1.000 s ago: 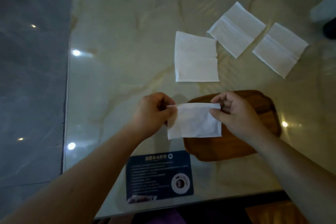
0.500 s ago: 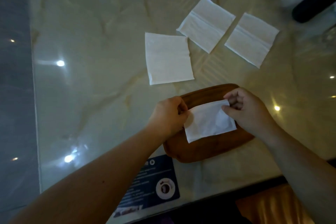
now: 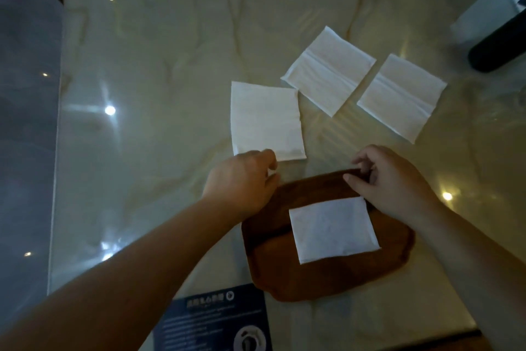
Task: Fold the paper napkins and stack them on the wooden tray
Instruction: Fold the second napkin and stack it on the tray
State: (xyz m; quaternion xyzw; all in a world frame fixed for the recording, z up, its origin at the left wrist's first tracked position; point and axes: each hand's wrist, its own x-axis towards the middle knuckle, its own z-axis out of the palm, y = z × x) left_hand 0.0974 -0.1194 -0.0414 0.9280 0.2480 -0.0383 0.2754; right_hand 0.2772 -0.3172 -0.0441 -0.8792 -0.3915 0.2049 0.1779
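Note:
A folded white napkin (image 3: 333,229) lies flat on the brown wooden tray (image 3: 313,279) near the table's front edge. My right hand (image 3: 390,182) hovers over the tray's far rim, just beyond the folded napkin, fingers loosely curled and holding nothing. My left hand (image 3: 242,182) is left of the tray, its fingertips on the near edge of a flat square napkin (image 3: 264,120); a sliver of white shows between the fingers. Two more napkins, one in the middle (image 3: 328,70) and one on the right (image 3: 401,97), lie flat further back.
The glossy marble table (image 3: 156,94) ends at a drop on the left. A dark blue printed card (image 3: 216,319) lies at the front edge. A black cylindrical object (image 3: 498,46) and a white thing (image 3: 484,9) sit at the far right.
Both hands let go of the folded napkin, which now rests on the tray. My left hand moved up to the nearest flat napkin; my right hand lifted off toward the tray's far rim.

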